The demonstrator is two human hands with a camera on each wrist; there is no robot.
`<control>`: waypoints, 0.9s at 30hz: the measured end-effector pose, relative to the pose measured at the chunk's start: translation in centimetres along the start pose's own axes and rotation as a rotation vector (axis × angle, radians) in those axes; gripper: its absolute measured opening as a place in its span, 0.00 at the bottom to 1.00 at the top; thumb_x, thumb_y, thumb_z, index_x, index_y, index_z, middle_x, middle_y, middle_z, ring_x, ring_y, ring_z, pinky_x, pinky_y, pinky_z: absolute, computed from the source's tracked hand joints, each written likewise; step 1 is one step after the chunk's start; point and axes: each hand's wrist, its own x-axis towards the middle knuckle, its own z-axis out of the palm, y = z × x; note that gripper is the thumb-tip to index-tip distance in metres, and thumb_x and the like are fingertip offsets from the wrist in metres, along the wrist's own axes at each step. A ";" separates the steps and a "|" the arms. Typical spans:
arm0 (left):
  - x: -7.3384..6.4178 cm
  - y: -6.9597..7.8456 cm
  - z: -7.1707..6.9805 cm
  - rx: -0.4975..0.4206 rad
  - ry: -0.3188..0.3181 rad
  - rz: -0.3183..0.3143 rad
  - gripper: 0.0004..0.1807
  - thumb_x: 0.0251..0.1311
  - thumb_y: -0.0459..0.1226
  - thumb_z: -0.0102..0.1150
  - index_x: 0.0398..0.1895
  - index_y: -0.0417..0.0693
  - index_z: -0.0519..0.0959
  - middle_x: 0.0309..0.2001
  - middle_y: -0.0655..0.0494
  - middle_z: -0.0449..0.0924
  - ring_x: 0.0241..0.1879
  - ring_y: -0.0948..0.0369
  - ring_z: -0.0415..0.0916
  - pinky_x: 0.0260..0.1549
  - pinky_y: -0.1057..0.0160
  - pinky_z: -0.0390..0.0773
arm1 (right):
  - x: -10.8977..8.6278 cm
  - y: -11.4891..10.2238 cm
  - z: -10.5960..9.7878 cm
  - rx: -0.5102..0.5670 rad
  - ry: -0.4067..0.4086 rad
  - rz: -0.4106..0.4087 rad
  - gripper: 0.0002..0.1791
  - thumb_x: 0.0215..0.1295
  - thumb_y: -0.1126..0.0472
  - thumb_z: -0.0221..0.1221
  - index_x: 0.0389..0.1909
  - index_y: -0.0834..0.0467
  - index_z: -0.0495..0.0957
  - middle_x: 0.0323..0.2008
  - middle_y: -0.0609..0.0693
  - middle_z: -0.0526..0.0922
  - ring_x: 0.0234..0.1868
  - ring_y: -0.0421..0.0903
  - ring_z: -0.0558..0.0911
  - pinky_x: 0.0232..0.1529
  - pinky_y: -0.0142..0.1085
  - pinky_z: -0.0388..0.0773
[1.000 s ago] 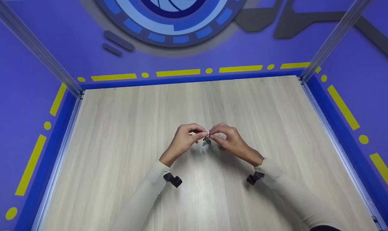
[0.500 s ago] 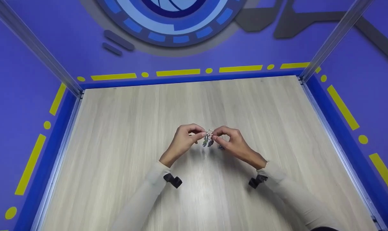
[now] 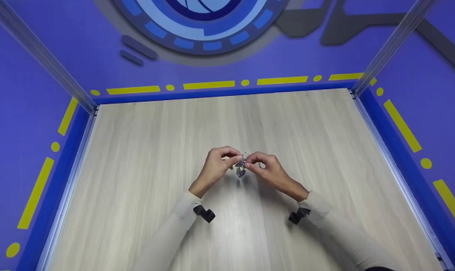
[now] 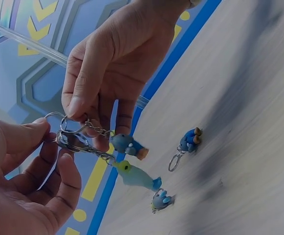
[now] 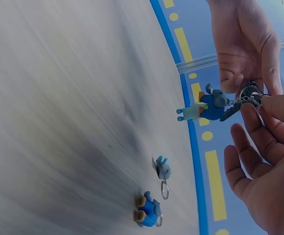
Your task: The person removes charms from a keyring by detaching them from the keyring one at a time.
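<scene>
In the head view my left hand [image 3: 217,164] and right hand [image 3: 267,165] meet over the table's middle around a bunch of keychains [image 3: 241,172]. The left fingers grip a metal clasp with rings [image 4: 69,139]. My right thumb and fingers pinch a ring [image 4: 73,123] right beside it. From the rings, on short chains, hang a green and pale-blue figure [image 4: 134,175] and a grey-headed figure in blue [image 5: 212,105]. Below, on the table, lie a blue and orange figure keychain [image 5: 147,211] and a grey one with light-blue parts [image 5: 163,169], each with its own ring.
The wood-grain table [image 3: 156,143] is enclosed by blue panels [image 3: 227,71] with yellow marks at the back and both sides. Metal posts [image 3: 393,49] stand at its back corners. A black wrist camera [image 3: 204,213] is strapped to each sleeve.
My right hand first moved slightly away to the right, then came back in and a little lower toward the left hand. The hanging figures now sit closer together. The left hand barely moved.
</scene>
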 end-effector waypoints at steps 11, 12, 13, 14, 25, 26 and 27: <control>-0.1 -0.3 0.1 -0.020 0.008 0.000 0.06 0.74 0.33 0.71 0.44 0.37 0.91 0.41 0.49 0.89 0.40 0.60 0.80 0.34 0.66 0.82 | 0.4 0.1 0.4 0.008 0.118 -0.080 0.03 0.76 0.69 0.68 0.42 0.59 0.89 0.40 0.52 0.91 0.44 0.47 0.87 0.51 0.33 0.81; -0.2 -0.2 0.0 -0.014 0.005 -0.005 0.05 0.74 0.33 0.71 0.44 0.39 0.91 0.41 0.50 0.89 0.40 0.60 0.80 0.34 0.66 0.82 | 0.5 0.1 0.5 0.002 0.124 -0.083 0.03 0.75 0.69 0.69 0.42 0.59 0.89 0.40 0.52 0.91 0.44 0.47 0.87 0.51 0.32 0.80; -0.2 -0.2 -0.1 -0.006 0.001 -0.008 0.05 0.74 0.33 0.70 0.44 0.39 0.91 0.41 0.50 0.89 0.40 0.59 0.80 0.34 0.66 0.82 | 0.5 0.1 0.5 -0.003 0.128 -0.088 0.03 0.75 0.70 0.69 0.41 0.60 0.89 0.40 0.53 0.91 0.44 0.49 0.87 0.51 0.32 0.80; -0.2 -0.2 -0.1 0.006 -0.001 -0.010 0.04 0.74 0.32 0.70 0.44 0.40 0.91 0.41 0.51 0.89 0.40 0.59 0.80 0.34 0.66 0.82 | 0.5 0.1 0.4 -0.009 0.130 -0.090 0.03 0.74 0.71 0.68 0.41 0.61 0.89 0.40 0.54 0.91 0.44 0.50 0.87 0.51 0.32 0.80; -0.2 -0.7 -0.5 0.230 -0.060 0.040 0.05 0.69 0.29 0.73 0.38 0.48 0.91 0.40 0.57 0.90 0.40 0.63 0.82 0.39 0.63 0.81 | 1.3 -0.9 -0.4 -0.106 0.083 -0.105 0.04 0.72 0.74 0.69 0.40 0.63 0.89 0.41 0.55 0.91 0.48 0.54 0.88 0.56 0.33 0.78; -0.2 -0.7 -0.5 0.270 -0.071 0.067 0.05 0.69 0.29 0.73 0.37 0.48 0.91 0.40 0.57 0.90 0.40 0.63 0.82 0.41 0.60 0.82 | 1.3 -1.0 -0.5 -0.111 0.075 -0.104 0.04 0.72 0.74 0.69 0.40 0.63 0.89 0.41 0.55 0.91 0.48 0.54 0.88 0.56 0.34 0.79; -0.2 -0.7 -0.5 0.312 -0.082 0.101 0.04 0.70 0.29 0.73 0.37 0.47 0.90 0.40 0.56 0.89 0.40 0.62 0.82 0.42 0.58 0.83 | 1.3 -0.9 -0.6 -0.115 0.066 -0.102 0.03 0.73 0.72 0.69 0.40 0.63 0.89 0.41 0.53 0.91 0.49 0.53 0.88 0.56 0.35 0.79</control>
